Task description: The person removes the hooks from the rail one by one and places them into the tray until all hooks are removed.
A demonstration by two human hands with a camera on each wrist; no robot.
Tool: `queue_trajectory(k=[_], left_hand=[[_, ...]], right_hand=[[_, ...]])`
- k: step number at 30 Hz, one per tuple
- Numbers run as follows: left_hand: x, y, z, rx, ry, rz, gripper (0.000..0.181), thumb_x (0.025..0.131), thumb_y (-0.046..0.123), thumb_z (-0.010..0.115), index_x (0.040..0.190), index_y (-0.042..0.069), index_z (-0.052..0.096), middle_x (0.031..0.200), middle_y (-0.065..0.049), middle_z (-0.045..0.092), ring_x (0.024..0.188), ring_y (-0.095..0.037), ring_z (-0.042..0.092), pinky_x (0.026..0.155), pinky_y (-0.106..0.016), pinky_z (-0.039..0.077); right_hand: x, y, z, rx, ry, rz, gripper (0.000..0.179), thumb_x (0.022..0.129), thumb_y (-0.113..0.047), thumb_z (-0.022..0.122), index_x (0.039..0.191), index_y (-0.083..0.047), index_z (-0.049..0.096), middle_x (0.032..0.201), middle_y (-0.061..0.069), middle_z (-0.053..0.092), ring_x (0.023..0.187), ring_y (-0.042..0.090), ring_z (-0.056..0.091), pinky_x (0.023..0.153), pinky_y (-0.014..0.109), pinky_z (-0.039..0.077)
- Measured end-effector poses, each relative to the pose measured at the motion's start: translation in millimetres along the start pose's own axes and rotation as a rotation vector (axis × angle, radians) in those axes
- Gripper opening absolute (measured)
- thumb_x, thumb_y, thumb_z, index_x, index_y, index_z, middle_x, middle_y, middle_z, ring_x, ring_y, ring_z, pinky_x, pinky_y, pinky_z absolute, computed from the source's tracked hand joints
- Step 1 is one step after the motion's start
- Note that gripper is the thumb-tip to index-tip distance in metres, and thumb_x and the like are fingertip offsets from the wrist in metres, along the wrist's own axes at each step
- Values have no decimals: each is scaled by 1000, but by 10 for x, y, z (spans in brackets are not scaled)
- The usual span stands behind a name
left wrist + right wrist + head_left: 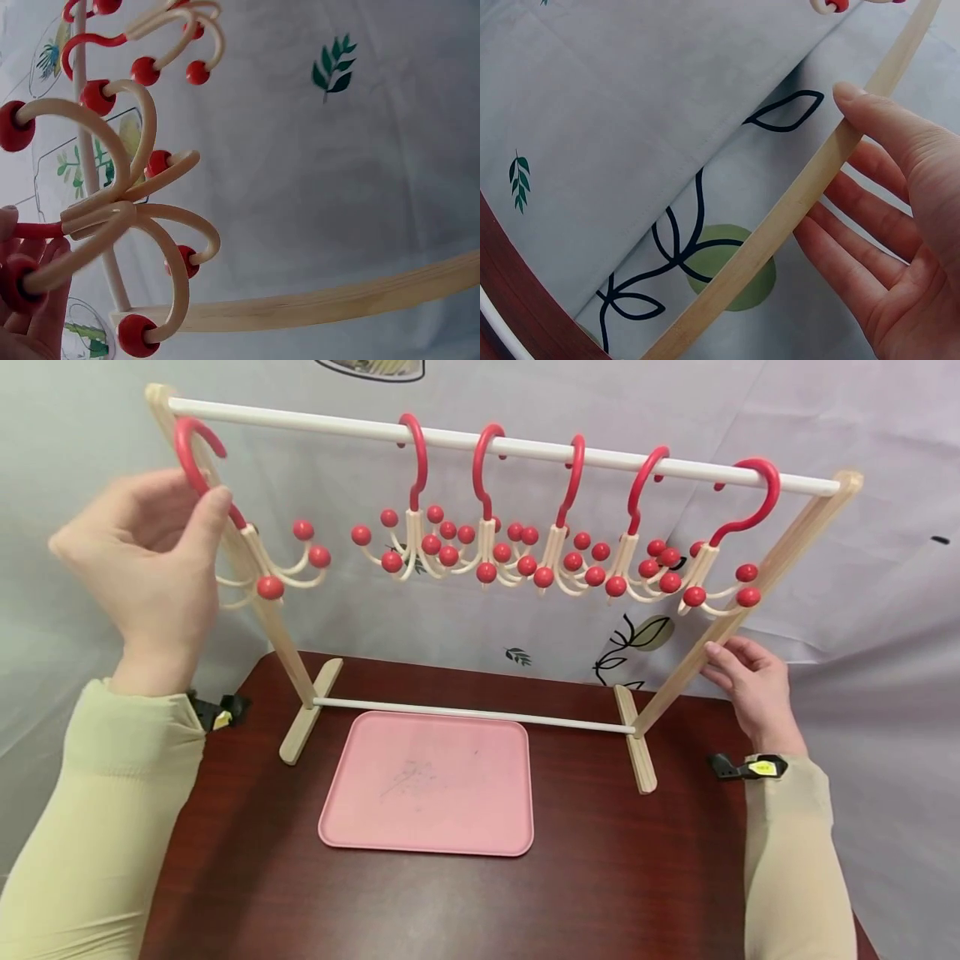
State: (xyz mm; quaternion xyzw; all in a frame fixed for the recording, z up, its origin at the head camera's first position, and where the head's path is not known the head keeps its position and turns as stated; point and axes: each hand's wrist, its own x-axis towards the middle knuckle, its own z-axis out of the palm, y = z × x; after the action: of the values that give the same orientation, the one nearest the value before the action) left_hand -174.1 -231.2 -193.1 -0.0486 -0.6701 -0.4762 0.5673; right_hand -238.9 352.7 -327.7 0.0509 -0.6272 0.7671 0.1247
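Note:
My left hand (153, 556) pinches the red hook of a hanger (251, 547) at the left end of a rack. This hanger has curved cream arms tipped with red balls (139, 335). Its hook top shows just below the rack's white bar (315, 420), beside the left post (281, 635). At the right side, my right hand (753, 685) grips the wooden right post (731, 618). In the right wrist view its thumb (862, 105) lies across the post, with the fingers around the far side.
Several similar hangers (487, 531) hang along the bar to the right. A pink tray (480, 793) lies on the dark red-brown table (600, 877), in front of the lower white rod (465, 712). Wooden feet (641, 760) stand under the posts. Patterned cloth (360, 610) hangs behind.

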Motion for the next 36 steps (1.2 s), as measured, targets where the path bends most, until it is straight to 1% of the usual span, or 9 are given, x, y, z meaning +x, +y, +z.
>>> queue_trajectory(k=[3,6,13,18,22,25,30,34,36], left_hand=[[-146,-34,-41,-13,-23,-24,17,85,15,85,97,5,81,92,-10,77,81,-7,73,78,-17,56],[-309,-104,-93,-5,-67,-30,18,84,13,85,99,4,81,91,-11,77,79,-6,73,76,-17,56],[-688,-316,-200,65,-182,-30,20,85,9,84,103,2,80,91,-10,77,80,-2,72,74,-14,55],[-970,-412,-216,79,-259,-108,19,85,3,83,103,-2,79,90,-15,76,78,2,70,72,-12,53],[-1203,-568,-211,98,-335,-149,20,84,1,83,103,-2,78,91,-18,75,78,5,68,71,-11,52],[-1374,-673,-187,111,-386,-185,21,84,0,83,105,-1,78,94,-17,76,81,8,67,70,-9,52],[-1634,-745,-111,56,-443,-254,25,85,0,82,109,2,78,99,-11,76,83,6,68,69,-11,54],[-1812,-727,-39,-12,-474,-312,23,86,2,82,109,3,78,94,-11,77,81,2,70,68,-13,55],[-1880,-715,1,-50,-490,-330,22,87,3,82,108,3,78,94,-12,77,82,-1,71,70,-14,56]], right_hand=[[-2,-1,-4,5,-1,-3,15,92,-1,73,107,-3,75,98,6,74,88,13,73,76,27,60],[-5,-3,-8,8,-1,-7,15,92,0,73,106,-3,75,98,6,73,88,13,73,76,27,60],[-8,-8,-13,27,-2,-14,15,92,1,72,106,-2,75,96,6,74,86,13,73,75,27,60],[-10,-19,-16,6,1,-7,15,92,0,73,107,-3,75,97,5,74,87,13,73,75,26,60],[-13,-26,-17,0,1,-3,16,92,-1,73,108,-3,75,98,5,73,88,13,72,75,26,60],[-14,-29,-22,11,0,-3,15,93,0,72,107,-3,75,98,6,73,88,13,72,75,26,60],[-13,-35,-32,27,-2,-2,15,93,1,72,107,-2,76,97,6,73,87,13,72,75,27,60],[-16,-31,-37,30,-10,-6,16,93,2,71,108,-2,75,97,6,74,87,13,73,75,27,60],[-20,-26,-37,32,-14,-8,16,93,2,70,108,-2,75,97,6,74,88,14,73,75,27,60]])
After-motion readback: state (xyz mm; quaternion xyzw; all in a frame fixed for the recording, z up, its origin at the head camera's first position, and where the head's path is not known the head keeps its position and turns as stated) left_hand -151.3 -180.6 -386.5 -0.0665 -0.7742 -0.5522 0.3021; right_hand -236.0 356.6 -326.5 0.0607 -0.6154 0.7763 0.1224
